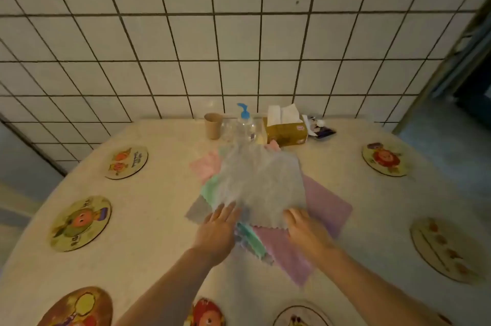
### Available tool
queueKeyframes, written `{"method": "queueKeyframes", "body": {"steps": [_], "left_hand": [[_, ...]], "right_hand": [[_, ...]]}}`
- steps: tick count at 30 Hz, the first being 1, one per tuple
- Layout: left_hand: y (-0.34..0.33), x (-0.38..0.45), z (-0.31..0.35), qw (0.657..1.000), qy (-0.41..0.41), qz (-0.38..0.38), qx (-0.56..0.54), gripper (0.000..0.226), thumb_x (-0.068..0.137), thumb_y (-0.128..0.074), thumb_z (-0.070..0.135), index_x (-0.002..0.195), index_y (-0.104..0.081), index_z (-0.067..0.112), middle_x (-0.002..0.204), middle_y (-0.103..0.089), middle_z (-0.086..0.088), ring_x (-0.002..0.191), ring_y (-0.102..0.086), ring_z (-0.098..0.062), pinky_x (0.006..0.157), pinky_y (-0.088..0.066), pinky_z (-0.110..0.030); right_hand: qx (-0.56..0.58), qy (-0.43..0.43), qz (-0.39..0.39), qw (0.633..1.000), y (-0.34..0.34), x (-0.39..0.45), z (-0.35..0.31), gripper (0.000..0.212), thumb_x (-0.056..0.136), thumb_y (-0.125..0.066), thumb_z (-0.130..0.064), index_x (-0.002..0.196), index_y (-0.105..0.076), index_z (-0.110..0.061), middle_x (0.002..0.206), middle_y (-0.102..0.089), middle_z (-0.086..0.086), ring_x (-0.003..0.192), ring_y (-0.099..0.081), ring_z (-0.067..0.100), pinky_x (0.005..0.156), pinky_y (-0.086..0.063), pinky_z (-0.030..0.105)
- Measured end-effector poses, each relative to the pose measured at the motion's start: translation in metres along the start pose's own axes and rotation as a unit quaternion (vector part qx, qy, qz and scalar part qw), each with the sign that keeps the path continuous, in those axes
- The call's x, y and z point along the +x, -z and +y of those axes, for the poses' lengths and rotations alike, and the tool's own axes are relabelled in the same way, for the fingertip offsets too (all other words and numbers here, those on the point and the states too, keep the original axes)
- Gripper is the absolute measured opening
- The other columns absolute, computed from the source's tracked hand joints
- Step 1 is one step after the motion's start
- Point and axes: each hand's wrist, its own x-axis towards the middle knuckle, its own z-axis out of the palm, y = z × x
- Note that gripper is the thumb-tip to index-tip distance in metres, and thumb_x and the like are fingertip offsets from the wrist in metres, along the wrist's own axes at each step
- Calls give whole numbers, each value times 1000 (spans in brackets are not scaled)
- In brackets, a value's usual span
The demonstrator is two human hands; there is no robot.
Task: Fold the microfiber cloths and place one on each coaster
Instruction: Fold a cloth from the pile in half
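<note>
At the middle of the tabletop, a loose pile of coloured cloths lay with a grey cloth spread on top. The left hand lay with straight fingers on its near-left corner; the right hand pinched the near-right corner. Folding of the first cloth seemed just begun. Round coasters along the table's edges were bare. Next, the near edge likely needed carrying evenly over to the far edge.

Grey cloth spread atop pastel cloth pile, mid-table; round coasters bare, seemingly.
</note>
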Motion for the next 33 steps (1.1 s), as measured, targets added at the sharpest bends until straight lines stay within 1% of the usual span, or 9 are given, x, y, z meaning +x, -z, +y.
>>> {"method": "queueKeyframes", "body": {"steps": [4,7,11,15,17,19,22,27,33], "left_hand": [[-12,42,6,999,-36,-1,36,76,95,-45,22,151,6,23,160,5,3,147,7,-23,118,-5,-34],[-25,60,6,998,-41,-38,40,73,96,-41,32,151,6,27,157,13,9,145,12,-19,118,-7,-39],[-39,78,-6,996,-11,-72,60,71,83,-27,56,146,-33,24,153,-10,5,138,-35,-27,103,-37,-52],[-36,92,-11,992,-17,-116,51,90,75,-5,78,151,-8,31,160,2,9,147,-3,-19,115,-3,-53],[-26,96,-7,993,-16,-110,48,106,61,3,87,151,-13,32,160,-4,10,146,-6,-15,115,-4,-52],[-19,99,-2,994,-16,-97,47,96,70,-12,88,148,-21,34,158,-14,11,144,-14,-13,114,-11,-50],[-20,106,-7,998,-22,-44,45,57,91,-38,55,143,-32,34,152,-28,12,138,-30,-13,112,-19,-41],[-13,106,-32,999,18,22,-44,48,89,-55,20,136,-49,31,141,-46,11,131,-38,-16,108,-35,-32],[50,95,-68,953,97,168,-232,32,91,-51,8,109,-69,28,112,-67,4,95,-62,-15,84,-52,-30]], "right_hand": [[-14,5,-4,1000,-27,20,10,67,37,-87,-17,102,-71,-5,102,-70,7,82,-70,21,48,-55,26],[-47,46,-2,998,-47,29,14,48,66,-56,-16,111,-68,-4,113,-67,10,95,-68,27,58,-59,36],[-59,64,-46,995,-47,41,16,46,70,-64,-18,115,-65,-8,113,-66,8,95,-65,28,64,-58,38],[-7,55,-78,995,-23,56,22,46,56,-80,-9,100,-69,-16,98,-66,0,84,-66,22,53,-56,31],[29,49,-102,993,-12,68,25,41,72,-65,0,108,-62,-18,107,-62,0,97,-62,26,66,-56,36],[68,4,-101,993,-3,81,31,30,85,-51,-7,111,-54,-22,107,-62,2,100,-61,28,73,-53,38],[81,-37,-69,994,15,96,43,18,96,-41,-23,108,-54,-23,97,-68,5,92,-65,30,69,-49,36],[113,-35,-24,993,43,107,64,17,97,-44,-27,93,-58,-18,79,-67,6,73,-64,27,62,-51,40],[181,-27,55,982,98,124,43,23,96,-47,-13,111,-64,-17,100,-69,1,87,-64,18,70,-50,28]]}}
